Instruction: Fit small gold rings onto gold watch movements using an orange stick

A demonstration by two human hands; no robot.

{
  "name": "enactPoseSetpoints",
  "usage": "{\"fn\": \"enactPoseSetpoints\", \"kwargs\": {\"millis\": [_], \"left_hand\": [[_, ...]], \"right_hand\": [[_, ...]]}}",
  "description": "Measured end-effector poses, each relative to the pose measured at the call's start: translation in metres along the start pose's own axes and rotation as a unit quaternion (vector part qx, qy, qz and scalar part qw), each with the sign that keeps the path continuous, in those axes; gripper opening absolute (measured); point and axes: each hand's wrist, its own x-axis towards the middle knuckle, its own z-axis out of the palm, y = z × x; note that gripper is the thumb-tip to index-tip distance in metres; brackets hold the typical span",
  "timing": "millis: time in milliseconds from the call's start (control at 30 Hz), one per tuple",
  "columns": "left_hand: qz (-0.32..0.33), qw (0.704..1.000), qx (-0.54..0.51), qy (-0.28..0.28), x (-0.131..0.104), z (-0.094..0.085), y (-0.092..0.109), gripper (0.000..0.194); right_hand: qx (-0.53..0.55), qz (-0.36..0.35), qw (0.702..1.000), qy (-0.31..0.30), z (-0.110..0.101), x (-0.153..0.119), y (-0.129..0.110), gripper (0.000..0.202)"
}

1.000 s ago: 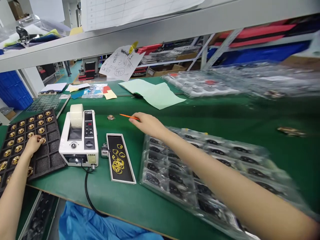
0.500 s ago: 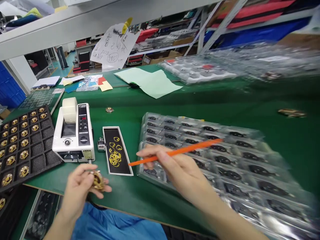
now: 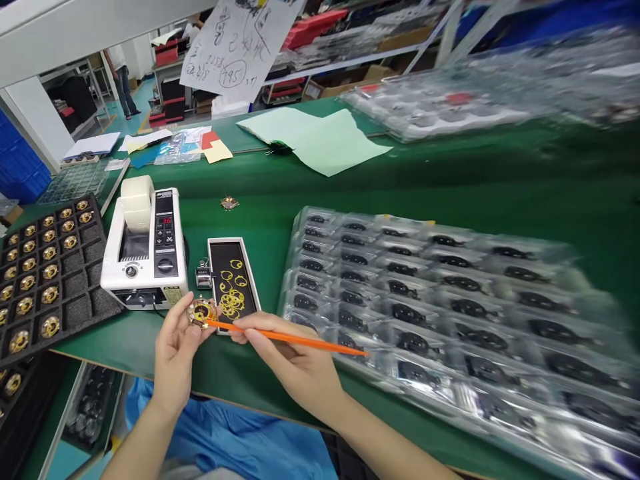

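Note:
My left hand point(image 3: 174, 353) pinches a gold-coloured watch case point(image 3: 201, 308) by its edge, turned face up, with dark and yellow parts inside. My right hand point(image 3: 303, 370) grips a thin orange pointed stick point(image 3: 320, 345). Its tip reaches the lower edge of the case; whether it touches a part inside is too small to tell. Just behind both hands lies a white-rimmed tray point(image 3: 251, 272) with a black bottom. Thin yellow rings point(image 3: 233, 301) sit heaped in it, several of them loose towards the far end.
A tape dispenser point(image 3: 167, 250) stands left of the tray, a small metal counter point(image 3: 203, 275) between them. Further left, a black foam tray point(image 3: 93, 267) holds gold cases. Clear plastic trays point(image 3: 350, 320) of black parts cover the right side. A small gold piece point(image 3: 229, 202) lies behind.
My left hand has lifted the watch case and turned its face up. The right hand has moved left, bringing the orange stick's tip from beside the ring tray to the case.

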Motion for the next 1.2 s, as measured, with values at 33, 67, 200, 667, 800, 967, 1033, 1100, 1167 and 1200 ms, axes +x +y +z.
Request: {"fn": "enactPoseSetpoints", "kwargs": {"millis": [33, 67, 200, 667, 800, 967, 1033, 1100, 1167, 1200], "left_hand": [[0.009, 1.000, 0.006, -0.010, -0.001, 0.000, -0.001, 0.035], [0.016, 1.000, 0.010, -0.019, -0.001, -0.001, -0.002, 0.033], [0.017, 0.999, 0.009, -0.049, -0.004, -0.004, 0.000, 0.033], [-0.013, 1.000, 0.027, -0.009, -0.005, -0.001, 0.010, 0.039], [-0.015, 0.999, 0.028, -0.023, -0.007, -0.001, 0.009, 0.039], [-0.039, 0.998, 0.030, -0.040, -0.008, -0.002, 0.012, 0.039], [-0.042, 0.998, 0.027, -0.042, -0.008, -0.002, 0.013, 0.039], [-0.043, 0.998, 0.027, -0.038, -0.008, -0.003, 0.014, 0.040], [-0.043, 0.998, 0.033, -0.027, -0.007, -0.003, 0.014, 0.043], [-0.043, 0.998, 0.038, -0.020, -0.007, -0.003, 0.014, 0.044]], "right_hand": [[0.004, 0.002, 1.000, 0.001, 0.000, 0.000, 0.000, 0.015], [0.008, 0.003, 1.000, 0.002, 0.001, 0.001, 0.001, 0.015], [0.024, -0.026, 0.999, -0.036, -0.005, 0.004, 0.001, 0.018], [-0.036, -0.197, 0.970, -0.139, -0.020, 0.014, -0.003, 0.025], [-0.049, -0.152, 0.984, -0.074, -0.019, 0.012, -0.003, 0.026], [0.031, -0.125, 0.987, -0.100, -0.018, 0.013, -0.001, 0.026], [0.061, -0.130, 0.983, -0.112, -0.019, 0.014, 0.001, 0.023], [0.075, -0.140, 0.979, -0.131, -0.020, 0.015, 0.001, 0.022], [0.070, -0.150, 0.974, -0.152, -0.019, 0.016, 0.001, 0.021], [0.063, -0.152, 0.973, -0.159, -0.019, 0.016, 0.000, 0.021]]}}
